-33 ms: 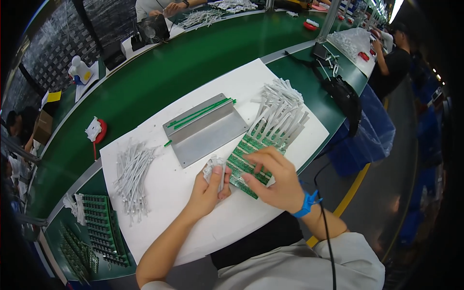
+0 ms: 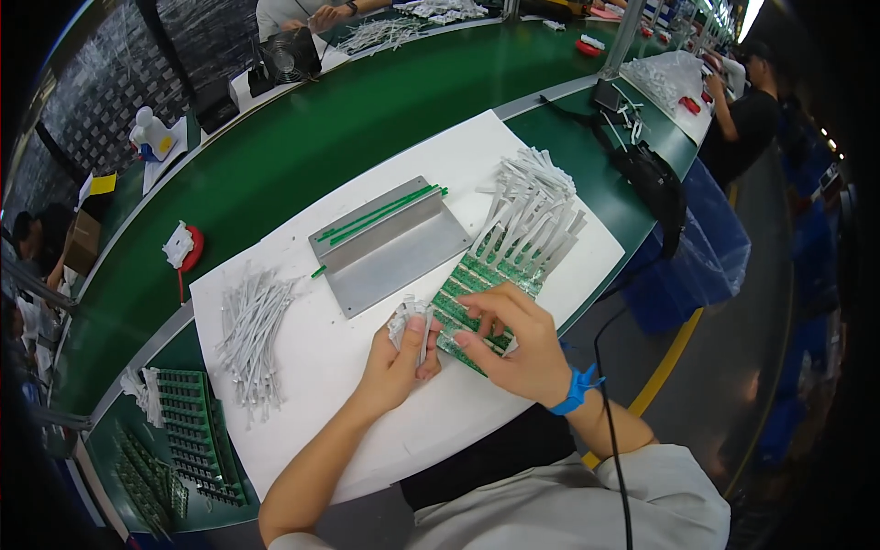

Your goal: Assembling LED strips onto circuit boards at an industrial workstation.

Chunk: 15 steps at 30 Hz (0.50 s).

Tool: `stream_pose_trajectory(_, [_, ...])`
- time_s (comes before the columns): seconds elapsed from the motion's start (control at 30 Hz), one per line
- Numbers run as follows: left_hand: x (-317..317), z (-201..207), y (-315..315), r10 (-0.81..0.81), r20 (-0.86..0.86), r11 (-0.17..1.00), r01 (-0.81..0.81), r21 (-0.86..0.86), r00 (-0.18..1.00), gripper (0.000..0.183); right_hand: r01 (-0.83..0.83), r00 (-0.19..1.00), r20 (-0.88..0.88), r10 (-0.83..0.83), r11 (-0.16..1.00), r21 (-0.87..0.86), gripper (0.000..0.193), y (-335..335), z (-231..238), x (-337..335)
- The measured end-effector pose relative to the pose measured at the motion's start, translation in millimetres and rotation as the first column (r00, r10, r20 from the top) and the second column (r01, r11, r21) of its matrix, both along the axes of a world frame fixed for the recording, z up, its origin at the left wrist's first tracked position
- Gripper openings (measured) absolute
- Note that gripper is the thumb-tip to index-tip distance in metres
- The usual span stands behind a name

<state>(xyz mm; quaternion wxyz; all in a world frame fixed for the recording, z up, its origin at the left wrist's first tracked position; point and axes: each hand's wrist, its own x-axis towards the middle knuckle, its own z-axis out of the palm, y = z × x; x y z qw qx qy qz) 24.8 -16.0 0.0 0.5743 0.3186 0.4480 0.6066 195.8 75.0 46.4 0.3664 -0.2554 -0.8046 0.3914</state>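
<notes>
My left hand is closed around a small bundle of short white strips, its thumb pressed on top. Over a green circuit board panel hovers my right hand, thumb and index finger apart, with no item visible between them. A blue band circles that wrist. Rows of white flat strips extend from the panel's far end. Beyond my hands lies a grey metal angled plate with thin green sticks along its ridge.
White cables lie piled on the white sheet at left. More green boards rest at lower left. A black cable hangs beside my right arm. Across the green belt, another person's hands work. A black pouch sits at right.
My right hand has shifted slightly left over the circuit board panel. My left hand, still holding the white strips, has moved a little to the right.
</notes>
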Motion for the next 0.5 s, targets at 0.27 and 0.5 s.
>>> stream_pose_trajectory(0.27, [8.9,-2.6,-4.6,-0.067,-0.070,0.997,0.069,0.033,0.995,0.038,0.022,0.987,-0.153,-0.042,0.991,-0.128,0.029,-12.2,-25.2,-15.6])
stream_pose_trajectory(0.5, [-0.7,0.2,0.1,-0.002,-0.004,0.996,0.002,-0.092,1.000,0.041,0.100,0.954,-0.197,-0.225,0.860,-0.501,0.011,-0.1,-12.5,-3.6])
